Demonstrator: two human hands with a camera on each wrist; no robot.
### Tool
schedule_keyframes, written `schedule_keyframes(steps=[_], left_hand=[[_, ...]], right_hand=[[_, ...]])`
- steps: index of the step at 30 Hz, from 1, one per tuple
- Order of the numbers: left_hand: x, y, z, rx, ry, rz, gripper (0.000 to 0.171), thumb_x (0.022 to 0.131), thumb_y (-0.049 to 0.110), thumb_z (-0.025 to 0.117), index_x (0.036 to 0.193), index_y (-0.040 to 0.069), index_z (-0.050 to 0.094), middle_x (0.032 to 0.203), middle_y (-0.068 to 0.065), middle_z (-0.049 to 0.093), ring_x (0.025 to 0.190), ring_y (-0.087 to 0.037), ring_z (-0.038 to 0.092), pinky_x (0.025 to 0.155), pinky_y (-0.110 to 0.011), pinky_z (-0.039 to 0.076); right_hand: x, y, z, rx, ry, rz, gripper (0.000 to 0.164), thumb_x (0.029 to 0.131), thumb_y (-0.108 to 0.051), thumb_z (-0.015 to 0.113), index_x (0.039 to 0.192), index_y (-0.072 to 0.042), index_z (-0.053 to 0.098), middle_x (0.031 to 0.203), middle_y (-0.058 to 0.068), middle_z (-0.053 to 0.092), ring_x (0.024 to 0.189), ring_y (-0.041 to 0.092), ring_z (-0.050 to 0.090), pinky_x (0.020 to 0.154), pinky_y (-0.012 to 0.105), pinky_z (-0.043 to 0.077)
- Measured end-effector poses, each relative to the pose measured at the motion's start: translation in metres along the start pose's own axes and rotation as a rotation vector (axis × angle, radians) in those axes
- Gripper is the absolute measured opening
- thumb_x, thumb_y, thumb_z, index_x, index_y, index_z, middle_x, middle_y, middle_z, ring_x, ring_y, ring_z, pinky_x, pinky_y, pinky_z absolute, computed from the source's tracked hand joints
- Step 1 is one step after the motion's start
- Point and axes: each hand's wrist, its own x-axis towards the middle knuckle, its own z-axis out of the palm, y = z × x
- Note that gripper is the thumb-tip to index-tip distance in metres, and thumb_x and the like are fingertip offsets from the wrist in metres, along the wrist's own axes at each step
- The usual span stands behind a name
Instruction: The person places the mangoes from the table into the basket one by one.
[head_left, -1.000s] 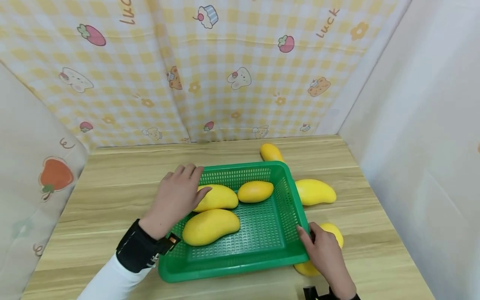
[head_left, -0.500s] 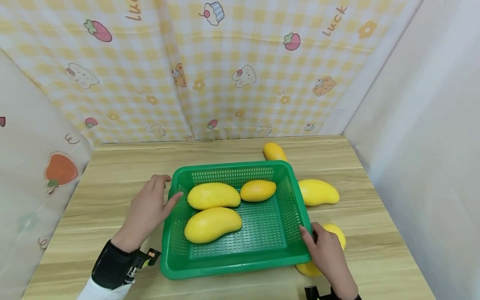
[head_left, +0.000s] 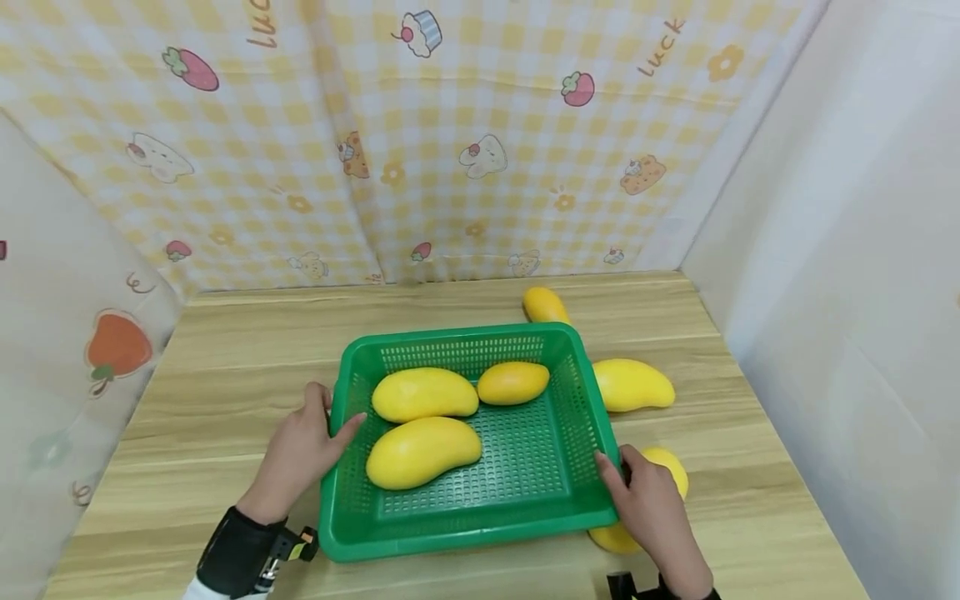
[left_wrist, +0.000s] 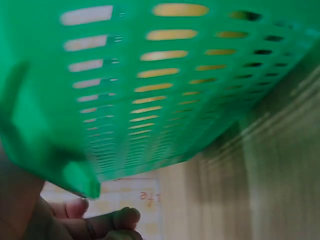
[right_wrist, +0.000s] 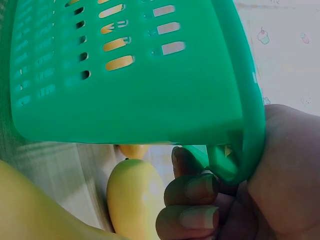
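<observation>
A green plastic basket (head_left: 525,454) with mesh walls sits between the hands, holding two large yellow mangoes (head_left: 424,393) and a smaller orange-yellow mango (head_left: 513,382). My left hand (head_left: 296,454) is at its left rim, thumb over the edge and fingers outside. In the left wrist view those fingers (left_wrist: 107,222) hang loosely below the rim, apart from the mesh wall. My right hand (head_left: 651,504) grips the right rim, thumb on top. Its curled fingers (right_wrist: 192,200) show beneath the rim in the right wrist view.
Outside the basket on the right lie an orange-yellow mango (head_left: 545,306), a yellow mango (head_left: 634,385) and more yellow fruit (head_left: 615,538) partly hidden by my right hand. The wood-grain table (head_left: 247,350) meets a checked curtain (head_left: 420,192) behind and a white wall (head_left: 840,275) at right.
My left hand has moved from above the mangoes out to the left, then down to the basket's left rim. The right hand keeps its grip; basket and mangoes stay in place.
</observation>
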Motion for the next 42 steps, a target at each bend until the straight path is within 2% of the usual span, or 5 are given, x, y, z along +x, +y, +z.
schedule_keyframes(steps=[5,9,17,27,42], left_hand=[[-0.001,0.0,0.002,-0.105,-0.246,-0.194,0.048,0.098,0.038,0.051,0.115,-0.005,0.038,0.059,-0.003,0.046,0.043,-0.014,0.049,0.041,-0.028,0.038],[0.001,0.002,-0.001,-0.145,-0.335,-0.242,0.055,0.098,0.037,0.051,0.124,-0.008,0.036,0.065,-0.005,0.056,0.05,-0.015,0.057,0.045,-0.032,0.044],[0.003,0.008,-0.001,-0.176,-0.342,-0.267,0.051,0.096,0.023,0.05,0.127,-0.013,0.032,0.069,-0.008,0.058,0.051,-0.017,0.059,0.044,-0.032,0.046],[0.002,0.007,0.0,-0.122,-0.333,-0.263,0.057,0.097,0.025,0.048,0.131,-0.015,0.027,0.062,-0.007,0.054,0.046,-0.017,0.056,0.041,-0.032,0.043],[0.002,0.007,0.001,-0.135,-0.326,-0.276,0.052,0.097,0.026,0.046,0.128,-0.013,0.03,0.065,-0.008,0.054,0.048,-0.017,0.056,0.042,-0.033,0.044]], right_hand=[[-0.002,0.002,-0.001,-0.02,-0.024,0.02,0.034,0.099,-0.035,0.052,0.086,-0.005,0.059,0.058,-0.002,0.044,0.054,0.012,0.045,0.049,0.024,0.038],[0.0,0.003,0.0,-0.014,-0.014,-0.009,0.034,0.099,-0.035,0.052,0.085,-0.005,0.059,0.057,-0.002,0.044,0.052,0.012,0.045,0.049,0.024,0.038],[-0.001,0.005,-0.003,-0.003,-0.058,0.014,0.037,0.099,-0.039,0.05,0.086,-0.005,0.059,0.057,-0.002,0.046,0.052,0.011,0.046,0.048,0.024,0.039],[0.022,0.003,-0.034,-0.104,-0.275,-0.093,0.042,0.097,-0.05,0.046,0.084,-0.012,0.059,0.056,-0.003,0.038,0.049,0.011,0.037,0.048,0.023,0.029],[0.089,-0.009,-0.051,-0.139,0.139,-0.418,0.031,0.099,-0.03,0.054,0.101,0.001,0.059,0.078,0.006,0.052,0.065,0.018,0.047,0.057,0.032,0.04]])
